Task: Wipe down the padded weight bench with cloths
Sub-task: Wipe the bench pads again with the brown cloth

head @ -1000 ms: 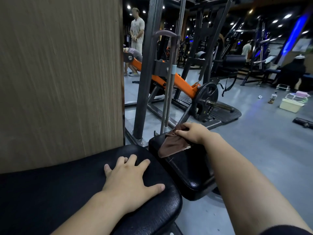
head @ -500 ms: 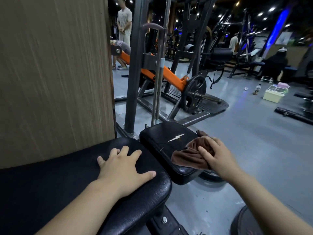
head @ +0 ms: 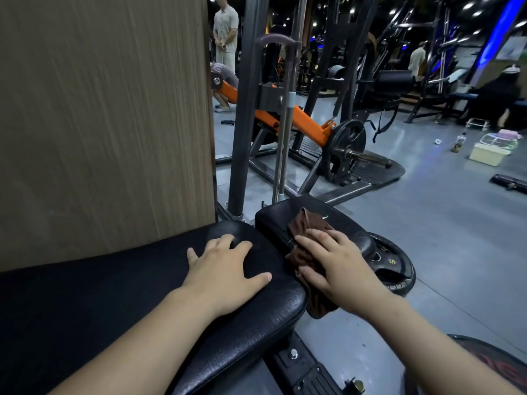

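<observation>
Left hand (head: 225, 275) flat on bench (head: 114, 295), fingers spread, holding nothing; likely bracing. Right hand (head: 339, 269), fingers straight, presses cloth (head: 306, 226) onto seat pad (head: 285, 212) beside gap; tail hangs off, probably to wipe edge.

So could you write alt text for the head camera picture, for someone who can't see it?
A person's right hand presses a brown cloth onto the small black seat pad of a weight bench, while the left hand rests flat on the longer pad beside it. Behind stand a wood-grain panel, gym machines and other people.
</observation>
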Demonstrator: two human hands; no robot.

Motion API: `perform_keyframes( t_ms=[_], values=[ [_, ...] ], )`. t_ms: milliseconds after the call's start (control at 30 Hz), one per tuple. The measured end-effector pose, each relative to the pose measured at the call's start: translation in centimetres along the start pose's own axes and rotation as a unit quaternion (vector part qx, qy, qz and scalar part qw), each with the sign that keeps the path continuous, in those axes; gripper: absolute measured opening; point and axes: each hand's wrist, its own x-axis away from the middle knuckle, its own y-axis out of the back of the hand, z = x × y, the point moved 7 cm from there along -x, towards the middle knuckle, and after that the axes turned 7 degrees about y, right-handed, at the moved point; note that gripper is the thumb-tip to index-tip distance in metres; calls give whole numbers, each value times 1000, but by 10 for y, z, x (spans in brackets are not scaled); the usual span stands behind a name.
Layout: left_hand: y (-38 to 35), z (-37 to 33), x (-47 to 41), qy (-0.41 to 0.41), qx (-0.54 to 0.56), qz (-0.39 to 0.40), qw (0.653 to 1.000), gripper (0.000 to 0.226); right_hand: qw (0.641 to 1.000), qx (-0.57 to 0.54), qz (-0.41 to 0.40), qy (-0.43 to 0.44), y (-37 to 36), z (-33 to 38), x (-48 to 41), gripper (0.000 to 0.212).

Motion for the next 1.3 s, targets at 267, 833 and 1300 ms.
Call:
perform_keyframes(
  t_ms=[267,833,1300],
  values=[
    [17,30,8,52,-11,-31,998,80,989,-37,137,-35,-21,5,-79,88],
    [13,59,16,103,-5,21,994,94,988,-96,106,-57,-49,9,-159,27],
    [11,61,15,109,-8,12,994,94,977,-144,146,-57,-48,49,-161,39]
  ],
)
